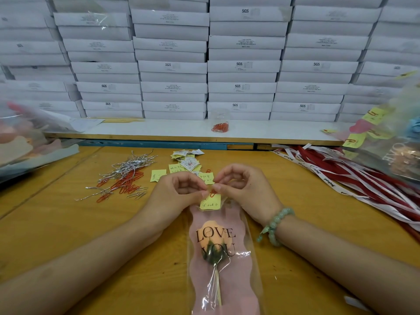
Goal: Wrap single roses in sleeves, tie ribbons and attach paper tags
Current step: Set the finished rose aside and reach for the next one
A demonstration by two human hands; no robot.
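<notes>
A peach rose (216, 237) lies in a pink-and-clear sleeve (234, 280) printed "LOVE YOU", bloom away from me, on the wooden table (56, 223). A yellow paper tag (210, 202) sits at the sleeve's far edge with a red paper clip (213, 193) on it. My left hand (179, 192) pinches the tag and sleeve edge from the left. My right hand (241, 187) pinches the clip from the right, fingers curled.
Loose red clips and silver twist ties (123, 176) lie at the left, spare yellow tags (184, 165) beyond my hands, red and white ribbons (354, 178) at the right. Wrapped roses (386, 137) pile at the right edge, sleeves (27, 137) at the left. White boxes (204, 64) stack behind.
</notes>
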